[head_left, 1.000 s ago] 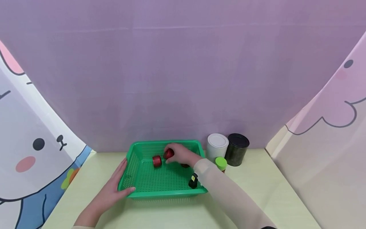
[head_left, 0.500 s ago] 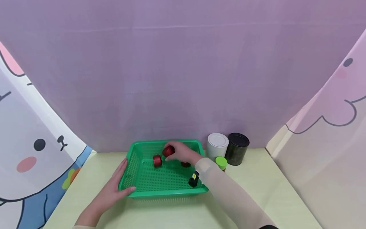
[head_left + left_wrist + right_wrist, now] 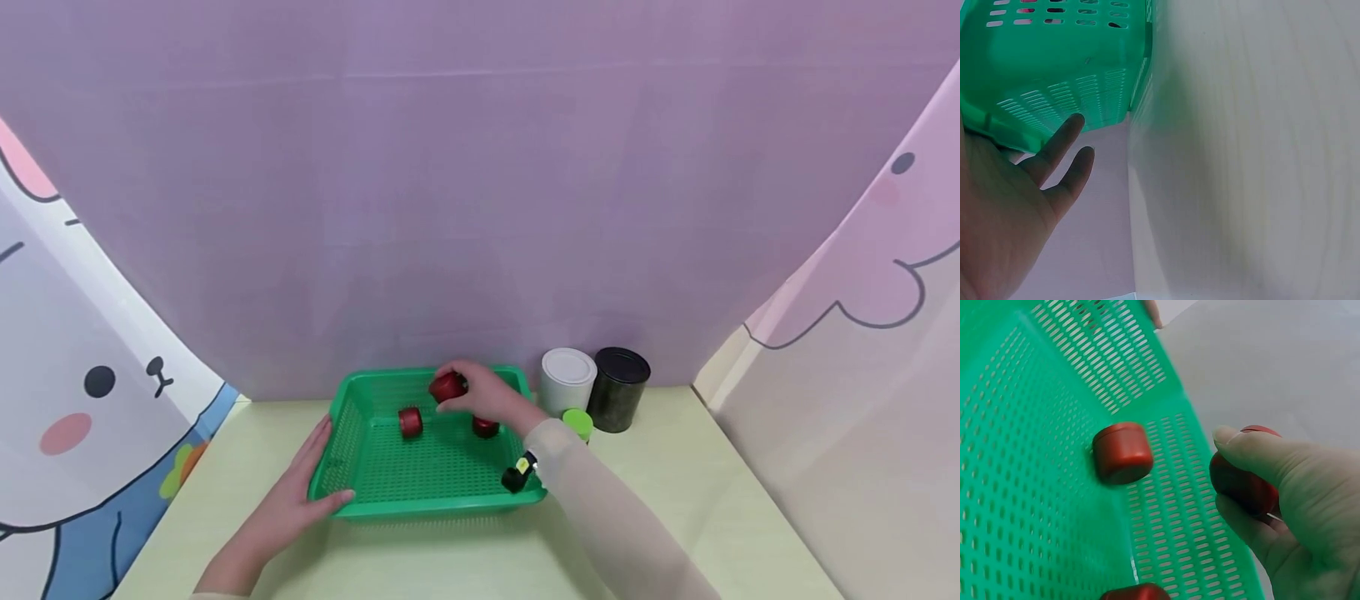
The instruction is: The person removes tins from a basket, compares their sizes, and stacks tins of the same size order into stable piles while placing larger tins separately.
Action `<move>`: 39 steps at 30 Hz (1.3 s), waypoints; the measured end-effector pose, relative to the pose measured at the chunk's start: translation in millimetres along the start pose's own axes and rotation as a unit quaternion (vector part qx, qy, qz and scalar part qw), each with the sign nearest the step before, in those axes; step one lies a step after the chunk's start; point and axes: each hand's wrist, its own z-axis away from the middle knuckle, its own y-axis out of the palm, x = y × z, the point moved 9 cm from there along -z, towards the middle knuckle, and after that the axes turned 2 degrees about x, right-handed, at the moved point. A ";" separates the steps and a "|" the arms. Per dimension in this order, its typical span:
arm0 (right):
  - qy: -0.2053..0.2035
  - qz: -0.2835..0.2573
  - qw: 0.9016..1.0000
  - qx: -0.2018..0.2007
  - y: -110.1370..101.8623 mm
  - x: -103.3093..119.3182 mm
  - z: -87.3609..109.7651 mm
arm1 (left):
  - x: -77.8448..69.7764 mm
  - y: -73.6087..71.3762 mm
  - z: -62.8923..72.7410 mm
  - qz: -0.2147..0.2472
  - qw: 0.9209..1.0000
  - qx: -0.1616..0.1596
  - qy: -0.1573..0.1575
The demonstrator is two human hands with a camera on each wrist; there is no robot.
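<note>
In the head view, my right hand (image 3: 489, 393) pinches a small shiny red canister (image 3: 447, 387) above the back of a green plastic basket (image 3: 420, 506). The right wrist view shows this canister between thumb and fingers, partly covered by them. Two similar things lie in the basket: a second red canister (image 3: 410, 422) near the middle and a third red one (image 3: 485, 427) below my right wrist. My left hand (image 3: 288, 504) rests against the basket's left side, thumb at the front left corner. Its fingers (image 3: 1054, 150) extend along the outer wall in the left wrist view.
Right of the basket stand a white can (image 3: 567, 379), a black can (image 3: 619, 389) and a green-lidded jar (image 3: 577, 423), partly behind my right sleeve. A purple cloth wall (image 3: 480, 208) rises behind the pale table (image 3: 420, 567).
My right hand has lifted the red canister and moved slightly back and to the right. The third canister now shows more fully. My left hand stays at the basket.
</note>
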 end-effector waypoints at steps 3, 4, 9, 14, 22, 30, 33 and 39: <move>0.003 -0.020 1.000 -0.013 -7.8 1.3 8.9 | 0.2 0.5 -1.2 0.005 1.000 0.003 -0.002; 0.003 -0.026 0.999 -0.018 -10.6 1.6 12.2 | 0.5 0.5 -1.6 0.005 1.000 0.003 -0.002; 0.002 -0.060 0.997 -0.041 -23.7 -1.5 29.2 | 2.9 0.0 -1.5 0.004 1.000 0.002 -0.006; 0.006 -0.089 0.994 -0.066 -30.6 -7.5 47.1 | 3.6 -1.3 -0.1 -0.001 1.000 -0.001 -0.001; 0.002 -0.086 0.992 -0.095 -32.7 -10.4 70.7 | 2.8 -0.3 -0.5 0.009 1.000 0.000 -0.002; 0.007 -0.105 0.986 -0.132 -37.0 -12.5 88.3 | 4.0 0.6 -0.9 0.010 1.000 0.002 -0.003; 0.007 -0.114 0.982 -0.147 -39.9 -14.6 94.8 | 4.7 0.6 -1.1 0.009 1.000 0.002 -0.004; 0.003 -0.113 0.979 -0.170 -48.5 -17.9 107.6 | 3.0 -0.1 -0.9 0.012 1.000 0.001 -0.003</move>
